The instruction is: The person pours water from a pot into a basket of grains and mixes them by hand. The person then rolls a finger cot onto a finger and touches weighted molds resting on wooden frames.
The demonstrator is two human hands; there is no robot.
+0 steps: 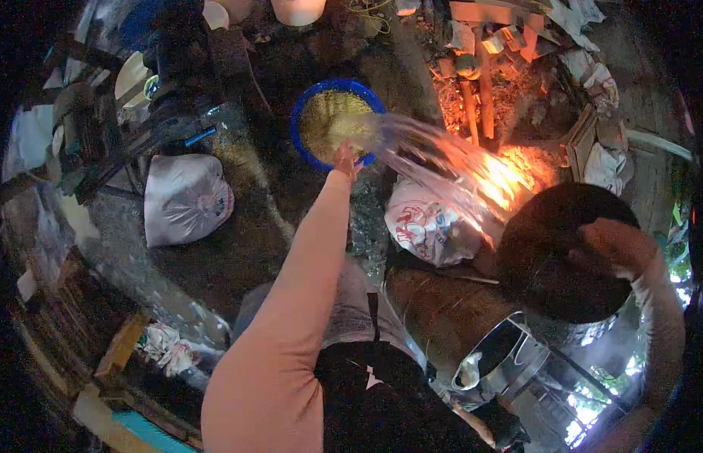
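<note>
A blue basin (295, 124) at upper centre holds yellowish, grainy material. My left hand (345, 160) reaches its near rim and grips it, fingers on the inner side. At the right, my right hand (617, 245), smeared by motion, is closed at the middle of a dark round lid-like object (559, 283); the exact grip is blurred. Pale translucent streaks (442, 162) stretch from the basin towards the fire; whether they are liquid or a blurred object, I cannot tell. Beneath them sits a white printed sack (427, 226).
A fire (502, 177) burns at the right, with glowing wood (486, 98) behind it. Another tied white sack (187, 202) stands at the left. A rusty drum-like container (442, 306) lies near my body. A pale bucket (299, 9) is at the top edge.
</note>
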